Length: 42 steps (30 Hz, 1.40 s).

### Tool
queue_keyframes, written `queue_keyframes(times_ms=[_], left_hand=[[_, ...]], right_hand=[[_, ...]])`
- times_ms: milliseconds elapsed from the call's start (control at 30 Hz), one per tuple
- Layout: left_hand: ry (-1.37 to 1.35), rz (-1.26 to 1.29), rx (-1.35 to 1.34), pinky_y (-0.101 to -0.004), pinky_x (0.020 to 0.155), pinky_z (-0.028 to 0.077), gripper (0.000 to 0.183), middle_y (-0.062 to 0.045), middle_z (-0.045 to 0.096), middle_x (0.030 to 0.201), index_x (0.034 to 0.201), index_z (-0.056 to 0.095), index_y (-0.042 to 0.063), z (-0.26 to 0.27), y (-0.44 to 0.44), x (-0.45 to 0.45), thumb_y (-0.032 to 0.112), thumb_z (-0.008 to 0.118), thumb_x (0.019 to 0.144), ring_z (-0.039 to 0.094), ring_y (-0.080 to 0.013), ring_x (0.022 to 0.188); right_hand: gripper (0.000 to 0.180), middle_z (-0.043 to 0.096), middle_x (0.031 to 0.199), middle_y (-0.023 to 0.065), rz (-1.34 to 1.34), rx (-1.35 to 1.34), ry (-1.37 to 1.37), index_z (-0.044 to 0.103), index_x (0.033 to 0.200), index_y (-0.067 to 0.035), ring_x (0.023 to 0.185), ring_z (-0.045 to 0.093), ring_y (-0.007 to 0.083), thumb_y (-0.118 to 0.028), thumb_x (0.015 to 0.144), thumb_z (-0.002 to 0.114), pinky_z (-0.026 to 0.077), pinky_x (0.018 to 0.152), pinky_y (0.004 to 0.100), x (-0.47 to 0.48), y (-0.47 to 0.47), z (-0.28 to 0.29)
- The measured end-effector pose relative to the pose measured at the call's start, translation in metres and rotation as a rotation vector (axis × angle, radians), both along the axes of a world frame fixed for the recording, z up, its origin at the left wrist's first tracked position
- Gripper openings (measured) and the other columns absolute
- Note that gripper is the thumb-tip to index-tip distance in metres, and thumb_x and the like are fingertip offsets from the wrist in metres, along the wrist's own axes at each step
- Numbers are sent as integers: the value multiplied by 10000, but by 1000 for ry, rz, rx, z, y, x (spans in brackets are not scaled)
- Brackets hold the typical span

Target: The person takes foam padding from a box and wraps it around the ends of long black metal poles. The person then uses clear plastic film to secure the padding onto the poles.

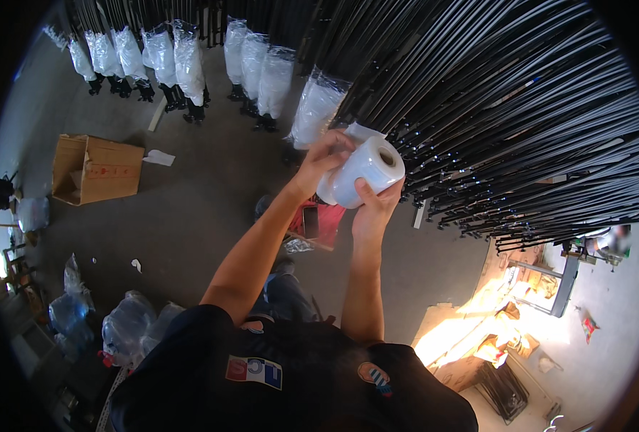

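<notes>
Before me I hold up a thick roll of clear plastic stretch film (360, 170), tilted, with its cardboard core showing at the near-right end. My right hand (378, 208) grips it from below and the right, thumb across the film. My left hand (325, 159) is at the roll's left side with bent fingers; some fingertips are hidden behind the film. A short loose flap of film (365, 131) stands up beyond the left fingers. Just past the roll hangs a bundle end wrapped in clear film (317, 108). Below my hands, a dark phone (310, 221) lies on a red surface (330, 224).
Long black rods (492, 124) crowd the upper right. Several film-wrapped bundle ends (189, 62) line the top left. An open cardboard box (111, 170) sits on the floor. Clear plastic bags (128, 324) lie lower left; sunlit cardboard (454, 329) and a metal frame (565, 286) lie right.
</notes>
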<state>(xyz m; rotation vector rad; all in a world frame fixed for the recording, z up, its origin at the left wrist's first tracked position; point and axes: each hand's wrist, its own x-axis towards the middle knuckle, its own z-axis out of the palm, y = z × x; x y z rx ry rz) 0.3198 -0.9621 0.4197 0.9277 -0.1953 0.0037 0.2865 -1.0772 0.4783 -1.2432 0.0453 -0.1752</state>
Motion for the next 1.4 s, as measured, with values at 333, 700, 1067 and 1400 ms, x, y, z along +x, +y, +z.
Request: queue_keyframes(times_ms=[333,700,1067,1400], left_hand=[[84,-98,-28,-258,835,336,194,-1,492,949,851,533,67,8,7,9,231,604,776,464,-108,924],[4,-79,128,-273,910,287,225,-46,406,1084,912,510,59,0,5,12,271,541,844,409,-140,993],[110,-180,43,-229,825,317,335,10,475,935,1059,449,60,-4,6,5,328,498,865,419,-84,928],[40,58,-65,-210,745,363,124,32,476,860,840,471,103,5,-9,3,215,499,886,436,-61,827]], right_hand=[[722,467,1119,91,47,-62,-23,369,1183,4,1069,447,200,-64,561,728,334,936,333,13,-4,-9],[674,493,1090,77,94,-131,-44,398,1164,-12,1034,468,186,-114,599,752,318,934,318,18,-6,-5],[617,483,1080,90,46,-146,-29,380,1155,-13,1015,472,189,-50,637,712,356,901,315,18,-11,-2],[675,408,1173,119,-5,-183,20,315,1200,-15,1090,420,211,-50,646,700,330,934,321,13,-1,0]])
